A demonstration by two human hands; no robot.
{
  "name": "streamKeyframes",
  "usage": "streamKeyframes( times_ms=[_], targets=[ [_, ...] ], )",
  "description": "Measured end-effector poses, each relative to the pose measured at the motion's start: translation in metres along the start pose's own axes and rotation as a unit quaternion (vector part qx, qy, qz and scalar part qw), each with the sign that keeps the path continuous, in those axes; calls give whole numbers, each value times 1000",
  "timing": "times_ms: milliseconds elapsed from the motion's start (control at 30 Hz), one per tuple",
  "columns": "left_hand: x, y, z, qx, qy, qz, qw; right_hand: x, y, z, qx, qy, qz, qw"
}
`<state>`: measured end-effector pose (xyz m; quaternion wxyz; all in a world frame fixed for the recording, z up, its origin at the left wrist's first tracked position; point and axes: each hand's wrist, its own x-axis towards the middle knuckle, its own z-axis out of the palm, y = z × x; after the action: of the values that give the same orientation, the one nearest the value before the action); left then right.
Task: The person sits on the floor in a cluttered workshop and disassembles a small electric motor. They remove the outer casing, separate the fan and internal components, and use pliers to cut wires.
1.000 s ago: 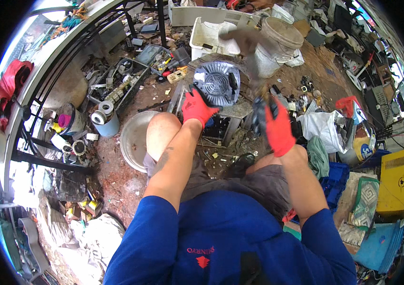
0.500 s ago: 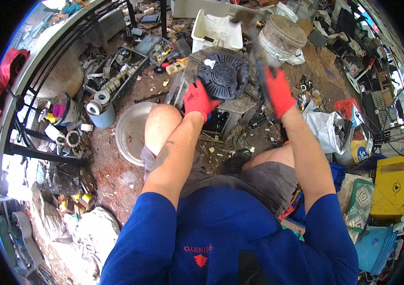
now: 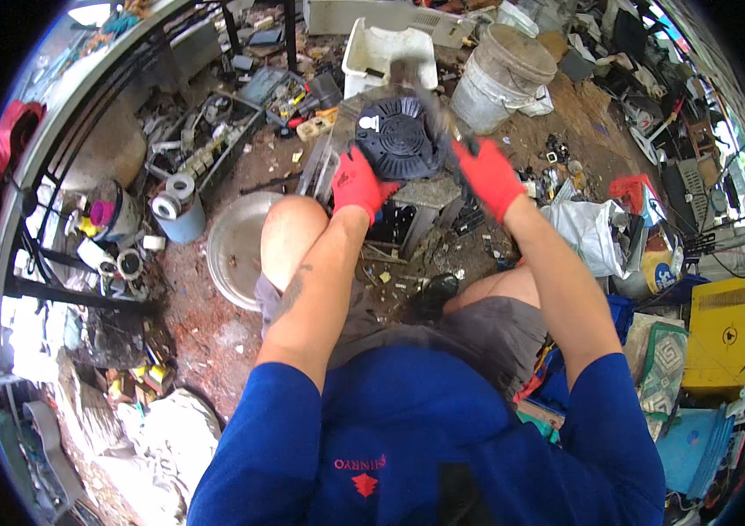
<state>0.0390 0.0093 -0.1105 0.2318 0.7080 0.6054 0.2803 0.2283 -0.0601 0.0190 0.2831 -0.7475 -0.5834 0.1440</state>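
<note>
A round black slotted cover (image 3: 401,138), with a small white piece at its upper left, rests on a grey block (image 3: 436,191) between my knees. My left hand (image 3: 357,184), in a red glove, grips the cover's near left edge. On the other side my right hand (image 3: 488,178), also red-gloved, is closed round the handle of a hammer (image 3: 432,103). Motion smears the hammer; its head is over the far side of the cover, and I cannot tell whether they touch.
Beyond the block stand a white plastic bin (image 3: 388,54) and a dirty bucket (image 3: 506,74). A wide round basin (image 3: 241,254) lies beside my left knee. Trays of small parts (image 3: 206,140) are at the left. A white sack (image 3: 590,235) and a yellow case (image 3: 727,333) stand right.
My right hand has swung the hammer left and nearer, bringing its head from beyond the block to the cover. My left hand keeps its hold. The whole view has shifted slightly.
</note>
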Motion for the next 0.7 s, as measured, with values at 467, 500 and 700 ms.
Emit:
streamKeyframes(
  times_ms=[467,500,700],
  targets=[
    [-2,9,18,-76,-55,-69,993,11,-1,36,-118,-173,103,972],
    [7,-6,14,-73,-35,-57,995,11,-18,44,-100,-155,46,982],
    [-2,-20,19,-74,-23,-65,995,-13,-114,19,-31,-3,-172,985]
  ],
)
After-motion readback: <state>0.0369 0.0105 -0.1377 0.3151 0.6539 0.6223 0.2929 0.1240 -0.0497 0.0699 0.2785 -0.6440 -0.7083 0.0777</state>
